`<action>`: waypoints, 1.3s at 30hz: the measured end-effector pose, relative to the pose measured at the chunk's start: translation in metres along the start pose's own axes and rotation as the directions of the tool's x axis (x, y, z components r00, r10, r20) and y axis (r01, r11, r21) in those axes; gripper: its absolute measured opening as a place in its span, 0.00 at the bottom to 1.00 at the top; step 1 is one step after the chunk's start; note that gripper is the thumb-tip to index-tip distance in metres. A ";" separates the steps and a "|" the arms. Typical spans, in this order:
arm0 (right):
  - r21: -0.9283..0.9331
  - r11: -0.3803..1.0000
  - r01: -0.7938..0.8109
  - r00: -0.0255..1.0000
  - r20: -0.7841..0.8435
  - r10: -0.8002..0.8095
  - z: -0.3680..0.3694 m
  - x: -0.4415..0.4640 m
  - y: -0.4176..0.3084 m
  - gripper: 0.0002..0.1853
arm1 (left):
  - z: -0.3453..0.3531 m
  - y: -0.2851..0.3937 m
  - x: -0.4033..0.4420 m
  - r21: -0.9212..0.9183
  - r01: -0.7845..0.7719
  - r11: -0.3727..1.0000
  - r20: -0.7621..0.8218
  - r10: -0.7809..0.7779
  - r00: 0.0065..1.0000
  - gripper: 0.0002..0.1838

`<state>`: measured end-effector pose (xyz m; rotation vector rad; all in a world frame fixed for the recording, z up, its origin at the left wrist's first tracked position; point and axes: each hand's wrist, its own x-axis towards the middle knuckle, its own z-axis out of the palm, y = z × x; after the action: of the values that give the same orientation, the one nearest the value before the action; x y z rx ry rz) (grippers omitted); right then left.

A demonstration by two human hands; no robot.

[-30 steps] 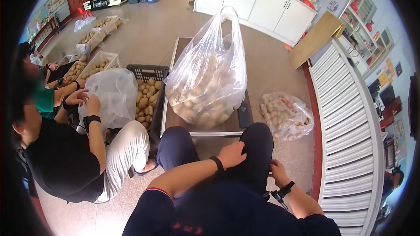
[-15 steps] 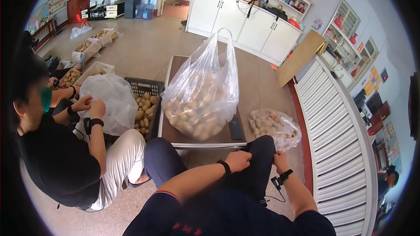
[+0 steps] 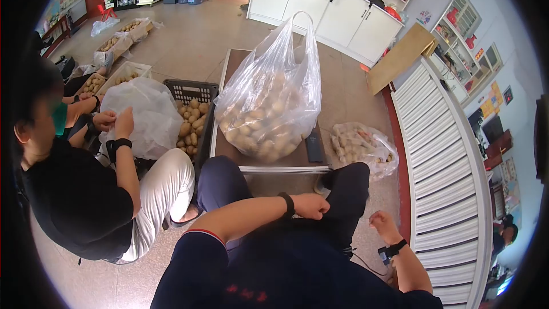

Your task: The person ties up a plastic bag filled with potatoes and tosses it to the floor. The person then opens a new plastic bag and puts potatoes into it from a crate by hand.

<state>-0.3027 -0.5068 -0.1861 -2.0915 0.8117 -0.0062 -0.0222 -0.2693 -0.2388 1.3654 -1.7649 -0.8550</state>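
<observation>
A clear plastic bag of potatoes stands upright on a low brown table, its handles pointing up. Beside it lies a dark flat phone-like object. My left hand is closed near my thigh, below the table's front edge; whatever its fingers may hold is hidden. My right hand hangs right of my knee, fingers curled with small gaps, holding nothing visible. Both wrists wear black bands. Another clear bag of potatoes rests on the floor to the right.
At left, a seated co-worker handles a whitish plastic bag beside a black crate of potatoes. Another person sits behind. A white slatted railing runs along the right; white cabinets stand at the back.
My right hand has moved away from my knee toward the right, its fingers loosening. My left hand stays near my thigh. The view has tilted, and the co-worker's hands have shifted slightly on the bag.
</observation>
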 end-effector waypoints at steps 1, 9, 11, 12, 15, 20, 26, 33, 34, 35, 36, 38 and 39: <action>0.085 0.996 -0.015 1.000 0.013 0.014 0.005 -0.006 0.003 0.07 | 0.000 -0.001 0.002 -0.004 -0.001 1.000 0.004 0.001 1.000 0.05; 0.108 0.960 -0.257 0.797 0.585 0.148 0.023 -0.059 -0.171 0.13 | -0.044 0.019 -0.015 -0.009 0.151 0.989 -0.289 -0.147 0.946 0.09; 0.106 0.994 0.016 0.642 0.761 -0.092 0.011 -0.051 -0.216 0.15 | -0.059 0.029 -0.019 -0.080 0.121 0.989 -0.286 -0.139 0.948 0.11; 0.232 0.969 0.083 0.699 0.680 -0.222 0.003 -0.039 -0.238 0.15 | -0.064 0.037 -0.022 -0.154 0.083 0.985 -0.279 -0.124 0.952 0.13; 0.612 0.756 0.235 0.803 0.316 -0.505 -0.008 0.009 -0.296 0.13 | -0.070 0.070 -0.012 -0.241 0.106 0.965 -0.199 -0.156 0.967 0.16; 0.378 0.907 0.184 0.960 0.129 -0.248 0.023 0.118 -0.209 0.09 | -0.077 0.062 -0.003 -0.453 0.124 0.883 -0.098 -0.188 0.977 0.15; -0.535 0.833 0.145 0.968 0.253 -0.006 0.086 0.147 0.080 0.15 | -0.125 0.015 -0.043 -0.665 0.248 0.705 -0.143 -0.446 0.884 0.15; -0.382 0.906 0.181 0.776 0.622 0.107 0.108 0.078 0.107 0.13 | -0.178 -0.044 -0.072 -0.813 0.093 0.575 -0.352 -0.612 0.709 0.12; -0.385 0.908 0.162 0.764 0.632 0.131 0.105 0.079 0.100 0.13 | -0.181 -0.052 -0.075 -0.832 0.075 0.549 -0.366 -0.646 0.669 0.12; -0.389 0.910 0.145 0.750 0.643 0.155 0.102 0.078 0.092 0.13 | -0.182 -0.058 -0.078 -0.851 0.039 0.524 -0.370 -0.650 0.664 0.11; -0.389 0.913 0.127 0.736 0.654 0.176 0.099 0.079 0.085 0.13 | -0.181 -0.064 -0.082 -0.853 0.037 0.521 -0.363 -0.642 0.675 0.11; -0.388 0.916 0.103 0.695 0.687 0.213 0.093 0.080 0.068 0.13 | -0.180 -0.075 -0.090 -0.873 0.003 0.487 -0.380 -0.685 0.622 0.11; -0.385 0.919 0.088 0.666 0.708 0.233 0.089 0.079 0.059 0.13 | -0.179 -0.080 -0.094 -0.880 0.010 0.475 -0.378 -0.711 0.593 0.10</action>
<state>-0.2469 -0.5100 -0.3071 -2.1254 0.3842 1.0896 0.1858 -0.2067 -0.2291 1.1768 -0.2428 -0.9977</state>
